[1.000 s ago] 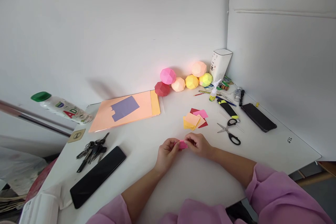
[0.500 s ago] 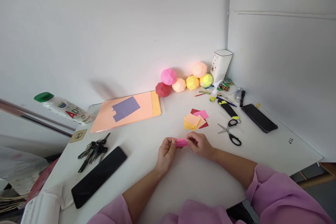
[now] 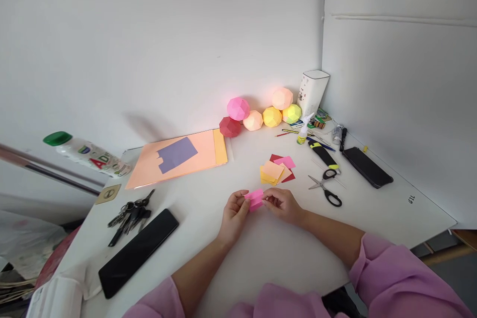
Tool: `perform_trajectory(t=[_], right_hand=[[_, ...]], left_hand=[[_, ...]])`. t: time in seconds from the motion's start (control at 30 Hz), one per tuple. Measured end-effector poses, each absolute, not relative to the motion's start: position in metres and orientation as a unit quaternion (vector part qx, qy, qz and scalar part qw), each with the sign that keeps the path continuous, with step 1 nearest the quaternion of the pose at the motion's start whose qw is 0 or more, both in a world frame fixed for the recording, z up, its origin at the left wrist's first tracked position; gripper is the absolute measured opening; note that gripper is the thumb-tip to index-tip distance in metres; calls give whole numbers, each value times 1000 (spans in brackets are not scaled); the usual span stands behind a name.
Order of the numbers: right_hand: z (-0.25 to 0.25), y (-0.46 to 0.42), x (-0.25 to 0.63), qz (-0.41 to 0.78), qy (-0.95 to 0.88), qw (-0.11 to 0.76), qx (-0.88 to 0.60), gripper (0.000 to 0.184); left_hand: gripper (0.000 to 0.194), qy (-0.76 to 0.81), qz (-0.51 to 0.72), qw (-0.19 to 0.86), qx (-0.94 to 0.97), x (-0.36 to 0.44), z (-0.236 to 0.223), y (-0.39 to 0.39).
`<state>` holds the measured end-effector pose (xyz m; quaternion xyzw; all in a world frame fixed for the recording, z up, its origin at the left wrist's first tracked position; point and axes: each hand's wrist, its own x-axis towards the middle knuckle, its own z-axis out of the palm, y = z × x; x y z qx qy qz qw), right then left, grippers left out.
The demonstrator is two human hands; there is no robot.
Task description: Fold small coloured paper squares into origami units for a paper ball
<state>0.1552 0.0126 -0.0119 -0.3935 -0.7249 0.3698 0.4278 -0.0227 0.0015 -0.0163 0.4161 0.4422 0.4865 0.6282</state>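
Observation:
A small creased piece of pink paper [image 3: 255, 199] is held between my two hands above the table. My left hand [image 3: 234, 211] pinches its left edge with thumb and fingers, while my right hand [image 3: 282, 203] grips the right edge. Crease lines run lengthwise across the paper. Just beyond my hands lies a loose pile of small paper pieces [image 3: 274, 171] in red, pink, peach and yellow. Scissors [image 3: 326, 189] with black handles lie spread apart to the right of my right hand.
Faceted paper balls [image 3: 272, 117] stand along the wall. A glue bottle [image 3: 302, 135], a box cutter [image 3: 323, 154] and a black case [image 3: 367, 167] lie at right. Peach sheets [image 3: 201, 153], keys [image 3: 131, 216], a black phone [image 3: 139, 253] and a tilted-looking white bottle [image 3: 93, 154] are at left.
The pink paper has gone from a narrow folded strip to a wider, opened-out piece showing its creases. Both hands still hold its ends.

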Motion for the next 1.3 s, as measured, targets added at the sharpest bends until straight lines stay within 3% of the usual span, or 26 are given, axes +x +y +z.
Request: perform_trajectory(t=[0.3, 0.4, 0.57, 0.87, 1.03, 1.3], right_hand=[[-12, 16, 156, 478, -632, 413, -449, 23], [-10, 17, 157, 489, -641, 388, -447, 19], [-8, 16, 157, 472, -649, 390, -451, 16], [-10, 16, 159, 457, -670, 373, -452, 17], [-9, 16, 159, 444, -693, 351, -447, 23], [-8, 18, 160, 414, -736, 350, -405, 28]], left_hand=[[44, 466, 467, 616, 430, -23, -18, 1], [40, 467, 462, 615, 436, -23, -19, 1], [33, 458, 460, 621, 440, -22, -16, 0], [41, 412, 448, 635, 475, -21, -17, -3], [27, 400, 435, 607, 532, -20, -17, -6], [22, 382, 453, 568, 571, -22, -15, -4]])
